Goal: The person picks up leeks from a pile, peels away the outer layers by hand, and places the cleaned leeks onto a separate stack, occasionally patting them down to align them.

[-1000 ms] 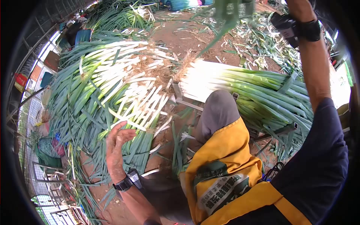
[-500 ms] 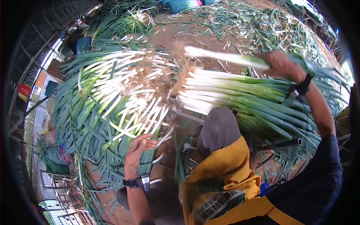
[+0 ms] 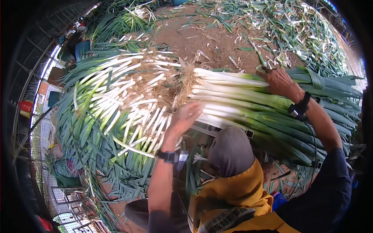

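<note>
My right hand (image 3: pixel 281 83) is wrapped round a thick leek (image 3: pixel 233 79) lying along the far side of a stack of leeks (image 3: pixel 233 101). The stack's white root ends point left and its green leaves spread right. My left hand (image 3: pixel 186 116), fingers extended, is at the near root ends of the stack, with nothing visible in it. A metal support (image 3: pixel 205 130) shows below the stack. Left of that hand lies a wide heap of loose leeks (image 3: pixel 116 97), with brown roots gathered at its middle.
Leaf scraps (image 3: pixel 287 31) cover the ground at the back right. Another leek pile (image 3: pixel 128 19) lies at the back left. My knee (image 3: pixel 230 151) and yellow apron (image 3: pixel 241 184) are close below the stack. Wire mesh (image 3: pixel 40 143) runs along the left side.
My right hand has lowered the raised leek onto the far side of the stack. My left hand has moved up and right from the loose heap to the stack's root ends.
</note>
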`<state>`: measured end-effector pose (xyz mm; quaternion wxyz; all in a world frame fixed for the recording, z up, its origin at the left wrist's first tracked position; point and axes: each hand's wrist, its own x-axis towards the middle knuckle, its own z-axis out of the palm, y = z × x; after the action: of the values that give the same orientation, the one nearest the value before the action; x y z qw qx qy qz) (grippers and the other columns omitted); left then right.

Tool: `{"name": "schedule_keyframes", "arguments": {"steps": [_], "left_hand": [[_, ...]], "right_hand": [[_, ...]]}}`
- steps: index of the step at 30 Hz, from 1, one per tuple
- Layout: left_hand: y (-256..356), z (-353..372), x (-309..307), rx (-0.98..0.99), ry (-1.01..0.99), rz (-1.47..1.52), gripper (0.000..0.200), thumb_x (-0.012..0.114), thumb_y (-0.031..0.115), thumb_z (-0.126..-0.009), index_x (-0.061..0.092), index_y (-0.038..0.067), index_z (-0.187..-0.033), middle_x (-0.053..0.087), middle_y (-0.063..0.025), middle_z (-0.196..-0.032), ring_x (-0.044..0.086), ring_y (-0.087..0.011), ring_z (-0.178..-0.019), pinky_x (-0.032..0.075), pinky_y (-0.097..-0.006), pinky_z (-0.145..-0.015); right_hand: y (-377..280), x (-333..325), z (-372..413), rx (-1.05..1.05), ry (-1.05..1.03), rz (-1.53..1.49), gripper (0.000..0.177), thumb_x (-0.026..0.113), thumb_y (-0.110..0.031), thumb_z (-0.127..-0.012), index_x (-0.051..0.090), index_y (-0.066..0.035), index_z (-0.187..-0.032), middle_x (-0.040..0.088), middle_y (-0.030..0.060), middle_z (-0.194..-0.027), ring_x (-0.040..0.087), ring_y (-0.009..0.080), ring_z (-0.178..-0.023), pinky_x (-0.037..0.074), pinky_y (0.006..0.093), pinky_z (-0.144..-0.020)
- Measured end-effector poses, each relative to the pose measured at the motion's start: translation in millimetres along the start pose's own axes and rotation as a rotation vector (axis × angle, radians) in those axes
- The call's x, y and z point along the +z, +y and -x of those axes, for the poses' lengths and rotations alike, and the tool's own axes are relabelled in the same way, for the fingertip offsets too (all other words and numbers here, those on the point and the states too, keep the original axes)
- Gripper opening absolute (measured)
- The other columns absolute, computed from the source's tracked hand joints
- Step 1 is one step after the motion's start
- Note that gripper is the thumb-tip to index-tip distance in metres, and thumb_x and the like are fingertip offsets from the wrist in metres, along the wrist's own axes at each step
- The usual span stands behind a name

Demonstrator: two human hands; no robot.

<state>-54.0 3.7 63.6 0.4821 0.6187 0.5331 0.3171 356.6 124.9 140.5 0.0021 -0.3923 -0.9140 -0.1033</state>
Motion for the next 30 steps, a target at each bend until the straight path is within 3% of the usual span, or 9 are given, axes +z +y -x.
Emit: {"name": "schedule_keyframes", "arguments": {"steps": [3, 6, 10, 14, 18, 22, 23, 27, 30], "left_hand": [[17, -49, 14, 0.110, -0.016, -0.221, 0.055, 0.067, 0.028, -0.099, 0.051, 0.007, -0.147, 0.050, -0.0212, -0.151, 0.049, -0.0316, -0.140, 0.041, -0.0418, -0.116], [31, -82, 35, 0.160, 0.099, -0.502, 0.073, 0.071, 0.032, -0.095, 0.038, 0.012, -0.157, 0.029, -0.0259, -0.163, 0.031, -0.0375, -0.151, 0.029, -0.0456, -0.123], [31, -116, 53, 0.315, 0.221, -0.631, 0.087, 0.070, 0.037, -0.095, 0.023, 0.014, -0.163, 0.011, -0.0288, -0.167, 0.014, -0.0441, -0.155, 0.020, -0.0456, -0.126], [30, -137, 69, 0.203, 0.143, -0.749, 0.085, 0.068, 0.047, -0.095, 0.029, 0.010, -0.161, 0.014, -0.0296, -0.166, 0.018, -0.0425, -0.154, 0.019, -0.0454, -0.127], [11, -150, 67, 0.114, 0.071, -0.776, 0.086, 0.063, 0.058, -0.094, 0.034, 0.011, -0.159, 0.023, -0.0252, -0.166, 0.021, -0.0373, -0.154, 0.019, -0.0470, -0.127], [7, -158, 65, 0.110, 0.098, -0.905, 0.082, 0.060, 0.059, -0.095, 0.037, 0.011, -0.157, 0.029, -0.0250, -0.164, 0.023, -0.0362, -0.154, 0.016, -0.0453, -0.128], [-2, -159, 67, 0.157, 0.144, -0.871, 0.076, 0.065, 0.052, -0.094, 0.043, 0.010, -0.154, 0.036, -0.0271, -0.159, 0.030, -0.0403, -0.151, 0.023, -0.0466, -0.125], [-17, -156, 74, 0.212, 0.203, -0.759, 0.068, 0.069, 0.047, -0.093, 0.052, 0.007, -0.146, 0.042, -0.0272, -0.155, 0.039, -0.0406, -0.145, 0.033, -0.0453, -0.121], [-16, -150, 73, 0.185, 0.177, -0.754, 0.066, 0.068, 0.047, -0.094, 0.054, 0.006, -0.144, 0.043, -0.0281, -0.154, 0.040, -0.0405, -0.144, 0.033, -0.0445, -0.120]], "right_hand": [[-9, -1, 8, 0.015, 0.067, 0.052, 0.069, 0.076, -0.016, -0.074, 0.057, -0.014, -0.141, 0.067, 0.0189, -0.108, 0.069, 0.0356, -0.083, 0.051, 0.0471, -0.067], [-18, -26, 13, 0.141, -0.034, 0.023, 0.070, 0.075, -0.014, -0.076, 0.055, -0.015, -0.143, 0.068, 0.0186, -0.111, 0.069, 0.0338, -0.085, 0.051, 0.0461, -0.070], [-6, -15, 9, 0.100, -0.055, 0.026, 0.071, 0.075, -0.013, -0.076, 0.054, -0.014, -0.143, 0.068, 0.0197, -0.116, 0.069, 0.0341, -0.084, 0.052, 0.0462, -0.070], [1, 8, 2, 0.030, -0.075, 0.064, 0.069, 0.075, -0.015, -0.077, 0.054, -0.014, -0.143, 0.067, 0.0215, -0.118, 0.068, 0.0345, -0.082, 0.053, 0.0461, -0.070], [2, 15, 0, 0.025, -0.024, 0.046, 0.067, 0.076, -0.018, -0.077, 0.056, -0.014, -0.141, 0.066, 0.0225, -0.118, 0.068, 0.0345, -0.081, 0.053, 0.0461, -0.070], [-2, 15, -11, 0.092, -0.115, 0.002, 0.070, 0.081, -0.023, -0.073, 0.059, -0.012, -0.138, 0.068, 0.0181, -0.102, 0.068, 0.0366, -0.086, 0.052, 0.0485, -0.070], [-3, 14, -14, 0.095, -0.140, -0.027, 0.069, 0.081, -0.024, -0.073, 0.059, -0.012, -0.137, 0.068, 0.0178, -0.103, 0.068, 0.0366, -0.086, 0.052, 0.0486, -0.071], [6, 18, -8, 0.070, -0.116, -0.104, 0.066, 0.081, -0.034, -0.077, 0.060, -0.013, -0.136, 0.066, 0.0177, -0.103, 0.069, 0.0341, -0.086, 0.054, 0.0462, -0.072], [25, -6, 6, 0.059, -0.043, -0.100, 0.065, 0.080, -0.043, -0.078, 0.062, -0.010, -0.132, 0.066, 0.0178, -0.103, 0.068, 0.0374, -0.093, 0.053, 0.0485, -0.079]]}}
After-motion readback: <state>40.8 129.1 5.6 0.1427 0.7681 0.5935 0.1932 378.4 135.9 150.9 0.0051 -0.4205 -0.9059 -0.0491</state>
